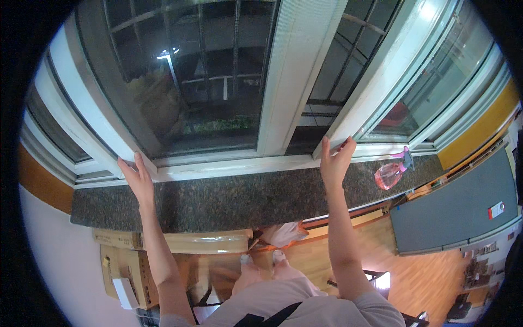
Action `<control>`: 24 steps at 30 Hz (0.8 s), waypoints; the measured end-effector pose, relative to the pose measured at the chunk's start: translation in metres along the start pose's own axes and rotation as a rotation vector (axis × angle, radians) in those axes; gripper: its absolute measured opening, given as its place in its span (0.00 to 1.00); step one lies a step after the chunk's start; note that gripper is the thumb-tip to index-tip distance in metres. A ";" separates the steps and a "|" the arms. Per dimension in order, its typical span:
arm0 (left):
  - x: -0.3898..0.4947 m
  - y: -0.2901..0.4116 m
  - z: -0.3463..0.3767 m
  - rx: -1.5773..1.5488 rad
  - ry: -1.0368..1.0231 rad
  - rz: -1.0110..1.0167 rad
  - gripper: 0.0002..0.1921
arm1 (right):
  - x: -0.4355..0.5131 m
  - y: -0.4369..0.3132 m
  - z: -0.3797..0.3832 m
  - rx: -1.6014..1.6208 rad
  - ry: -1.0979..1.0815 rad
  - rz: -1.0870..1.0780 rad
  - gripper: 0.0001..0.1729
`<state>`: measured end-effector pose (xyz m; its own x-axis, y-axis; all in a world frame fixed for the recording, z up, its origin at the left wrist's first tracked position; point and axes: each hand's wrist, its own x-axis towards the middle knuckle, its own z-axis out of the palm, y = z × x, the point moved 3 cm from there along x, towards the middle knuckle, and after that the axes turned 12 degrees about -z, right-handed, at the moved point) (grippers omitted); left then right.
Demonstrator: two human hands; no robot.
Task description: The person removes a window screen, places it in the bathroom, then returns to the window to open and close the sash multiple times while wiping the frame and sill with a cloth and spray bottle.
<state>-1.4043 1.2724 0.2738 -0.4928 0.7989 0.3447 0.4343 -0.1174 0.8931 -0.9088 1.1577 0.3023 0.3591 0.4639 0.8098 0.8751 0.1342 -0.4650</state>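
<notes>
Both arms reach out to a white-framed sliding window above a dark speckled stone sill. My left hand has its fingers on the lower end of the left window sash frame. The fingers of my right hand curl around the lower edge of the right sash frame, thumb side partly hidden. A pink spray bottle with liquid in it lies or leans on the sill, right of my right hand; neither hand touches it. Bars and a lit lamp show outside, beyond the glass.
Cardboard boxes stand at the lower left, and a long wrapped carton lies below the sill beside a plastic bag. A grey panel stands at the right over the wooden floor. Dark furniture legs are near the feet.
</notes>
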 end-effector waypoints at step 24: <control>0.021 0.014 0.045 -0.160 -0.032 0.082 0.35 | 0.027 0.007 0.004 0.038 0.140 0.095 0.23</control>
<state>-1.3751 1.3139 0.2805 -0.4350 0.8010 0.4113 0.3457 -0.2732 0.8977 -0.8941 1.1750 0.3190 0.4841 0.3497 0.8021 0.8229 0.1298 -0.5532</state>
